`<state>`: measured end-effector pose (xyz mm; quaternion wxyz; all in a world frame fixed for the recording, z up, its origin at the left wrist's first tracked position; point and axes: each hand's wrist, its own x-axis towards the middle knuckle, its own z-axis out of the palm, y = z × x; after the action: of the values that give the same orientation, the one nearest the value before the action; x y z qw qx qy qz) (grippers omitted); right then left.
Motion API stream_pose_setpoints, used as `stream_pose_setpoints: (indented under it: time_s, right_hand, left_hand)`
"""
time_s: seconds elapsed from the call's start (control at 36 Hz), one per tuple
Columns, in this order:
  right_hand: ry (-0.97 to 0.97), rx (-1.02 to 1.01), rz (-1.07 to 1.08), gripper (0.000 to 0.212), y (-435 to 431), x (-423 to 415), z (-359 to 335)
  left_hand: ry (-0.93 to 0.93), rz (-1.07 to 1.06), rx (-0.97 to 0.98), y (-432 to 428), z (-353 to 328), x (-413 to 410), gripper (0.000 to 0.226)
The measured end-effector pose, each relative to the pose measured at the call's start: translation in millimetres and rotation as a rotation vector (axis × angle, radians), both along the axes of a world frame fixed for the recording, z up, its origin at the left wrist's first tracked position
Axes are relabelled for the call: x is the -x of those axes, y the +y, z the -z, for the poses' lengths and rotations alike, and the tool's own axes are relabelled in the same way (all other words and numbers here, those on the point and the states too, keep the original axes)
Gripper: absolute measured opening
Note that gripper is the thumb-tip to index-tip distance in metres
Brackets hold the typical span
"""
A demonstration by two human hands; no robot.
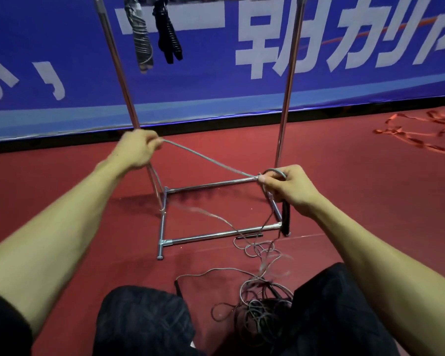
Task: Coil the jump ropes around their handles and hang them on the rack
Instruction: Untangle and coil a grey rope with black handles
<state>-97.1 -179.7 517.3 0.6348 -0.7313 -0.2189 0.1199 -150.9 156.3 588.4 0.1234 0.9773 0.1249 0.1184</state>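
Observation:
A grey jump rope [206, 159] runs taut between my two hands. My left hand [136, 150] pinches one part of it, raised to the left. My right hand [284, 186] grips a looped part of the rope together with black handles [285, 219] that hang down below the fist. A tangle of more ropes [262, 296] lies on the red floor between my knees. The metal rack [216, 185] stands in front of me. Two coiled ropes hang from its top, one grey [141, 44] and one black [168, 39].
A blue banner with white characters [267, 47] covers the wall behind the rack. A red ribbon [416, 129] lies loose on the floor at the far right. A black handle [178, 287] lies near my left knee. My dark-trousered knees fill the lower frame.

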Motion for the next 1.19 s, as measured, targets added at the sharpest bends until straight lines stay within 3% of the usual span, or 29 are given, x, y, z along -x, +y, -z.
stream_pose_setpoints:
  time_s: [0.06, 0.08, 0.14, 0.19, 0.28, 0.39, 0.5, 0.58, 0.64, 0.69, 0.75, 0.81, 0.92, 1.03, 1.06, 1.11, 1.19]
  right_hand:
    - [-0.016, 0.012, -0.008, 0.036, 4.1, -0.8, 2.6]
    - [-0.024, 0.002, -0.014, 0.037, 9.3, -0.1, 1.6]
    - [-0.03, -0.037, -0.036, 0.037, 23.4, 2.6, -2.9]
    - [-0.025, -0.06, -0.06, 0.036, 35.4, 4.8, -7.4]
    - [-0.003, -0.083, -0.072, 0.033, 38.1, 5.1, -10.5]
    - [0.019, -0.086, -0.066, 0.025, 32.6, 4.3, -6.4]
    - [0.016, -0.01, -0.101, 0.025, 22.9, 1.0, 8.1]
    - [0.016, 0.066, -0.034, 0.029, 14.1, -3.5, 17.3]
    - [0.013, 0.067, -0.015, 0.029, 22.3, -1.4, 17.8]
    - [0.011, 0.029, -0.04, 0.028, 38.2, 5.2, 12.2]
    - [0.01, -0.003, -0.057, 0.034, 50.2, 9.1, 5.4]
    - [0.013, -0.021, -0.069, 0.037, 52.1, 9.0, 1.4]
    - [0.0, 0.019, -0.113, 0.019, 38.1, 6.4, 4.7]
    - [-0.044, 0.105, -0.094, 0.02, 18.1, 1.8, 18.2]
    - [-0.05, 0.123, -0.079, 0.022, 15.4, 0.7, 20.1]
    - [-0.057, 0.145, -0.054, 0.026, 16.8, 0.3, 20.9]
    - [-0.037, 0.069, -0.057, 0.034, 32.8, 4.0, 13.9]
  left_hand:
    - [0.203, 0.186, 0.072, -12.8, 1.6, 4.1, 0.061]
    - [0.24, 0.323, 0.137, -29.5, 4.1, 5.2, 0.072]
    - [0.273, 0.545, 0.225, -74.5, 11.7, 4.6, 0.066]
    - [0.289, 0.612, 0.185, -114.1, 21.4, 0.3, 0.051]
    - [0.156, 0.619, 0.009, -127.0, 32.8, -6.4, 0.025]
    - [0.046, 0.634, 0.073, -109.0, 25.7, -6.9, 0.031]
    - [-0.084, 0.249, -0.023, -44.2, 17.2, -17.4, 0.034]
    - [0.063, 0.003, -0.222, -2.6, 23.3, -18.2, 0.029]
    - [0.168, 0.061, -0.206, -21.5, 32.1, -20.2, 0.04]
    - [0.157, 0.324, 0.016, -64.7, 35.7, -19.0, 0.054]
    - [0.192, 0.535, 0.191, -106.2, 34.3, -11.7, 0.035]
    - [0.171, 0.604, 0.168, -119.8, 36.0, -7.3, 0.019]
    - [0.061, 0.659, -0.165, -92.9, 33.3, -8.5, 0.036]
    - [-0.117, 0.3, -0.1, -29.4, 22.6, -10.4, 0.033]
    - [-0.1, 0.209, -0.102, -19.2, 21.8, -9.7, 0.027]
    - [0.103, 0.181, -0.077, -20.5, 25.0, -6.1, 0.026]
    - [0.34, 0.456, 0.195, -71.3, 31.5, 2.3, 0.07]
